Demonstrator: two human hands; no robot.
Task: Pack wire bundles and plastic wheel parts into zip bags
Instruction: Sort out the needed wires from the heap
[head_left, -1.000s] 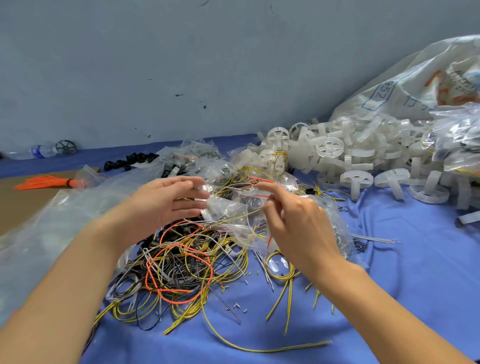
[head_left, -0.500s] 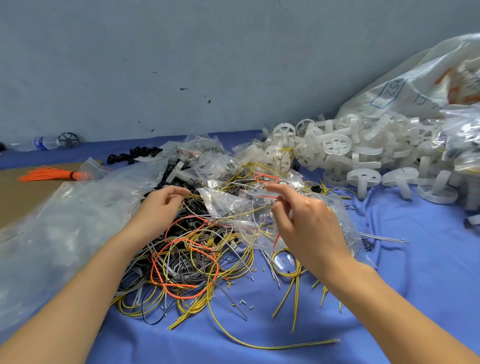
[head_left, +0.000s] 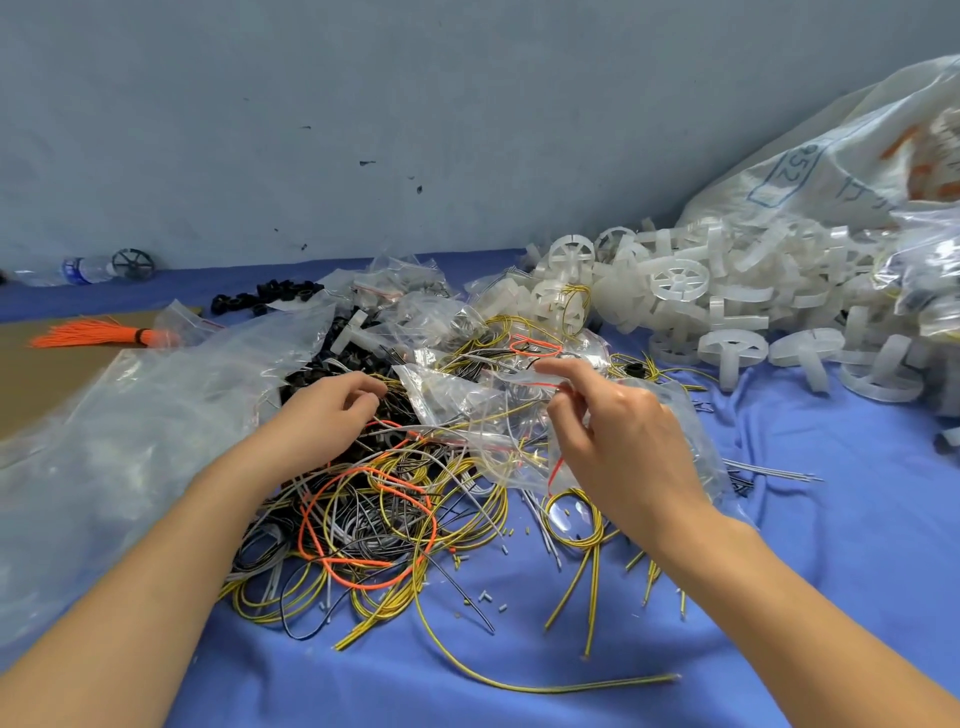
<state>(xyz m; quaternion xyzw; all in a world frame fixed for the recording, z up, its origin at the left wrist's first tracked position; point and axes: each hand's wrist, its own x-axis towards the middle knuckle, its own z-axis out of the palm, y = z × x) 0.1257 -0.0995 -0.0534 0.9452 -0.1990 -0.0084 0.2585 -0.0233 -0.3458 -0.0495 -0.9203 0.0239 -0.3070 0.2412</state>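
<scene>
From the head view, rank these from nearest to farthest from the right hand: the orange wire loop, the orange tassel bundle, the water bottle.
1. Orange wire loop, lower left of the right hand.
2. Orange tassel bundle, far left.
3. Water bottle, against the wall.

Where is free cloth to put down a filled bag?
The blue cloth lies bare to the right of the right hand, below the white wheel parts. A second bare strip runs along the near edge, between the forearms. The wire tangle in the middle is crowded.
</scene>
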